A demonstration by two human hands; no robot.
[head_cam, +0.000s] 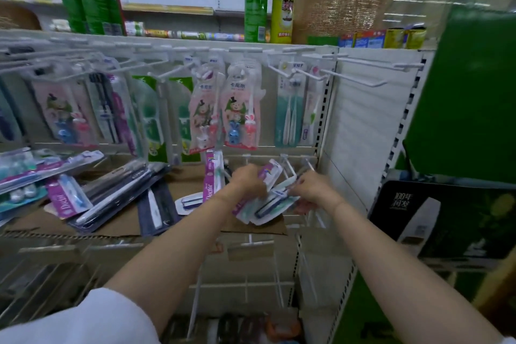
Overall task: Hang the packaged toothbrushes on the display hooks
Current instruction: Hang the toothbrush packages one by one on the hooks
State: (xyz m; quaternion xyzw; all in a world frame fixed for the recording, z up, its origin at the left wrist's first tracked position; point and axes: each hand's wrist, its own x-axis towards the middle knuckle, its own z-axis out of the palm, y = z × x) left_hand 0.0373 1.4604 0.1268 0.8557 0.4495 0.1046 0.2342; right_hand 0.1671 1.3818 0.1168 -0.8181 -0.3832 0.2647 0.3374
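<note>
1. Below the hanging row, the left hand [247, 181] grips a bundle of toothbrush packs [269, 205].
2. Right hand [312, 188] pinches the bundle's upper edge, beside the lower hooks [289, 167].
3. More packs [111, 193] lie on cardboard [122, 225], left.

Bare hooks [363, 75] upper right, open approach; hanging packs [240, 106] crowd left rows.

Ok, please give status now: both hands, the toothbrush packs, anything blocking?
Left hand grips toothbrush packs. Right hand pinches top pack near lower hooks. Not hung yet. Nothing blocking.
</note>
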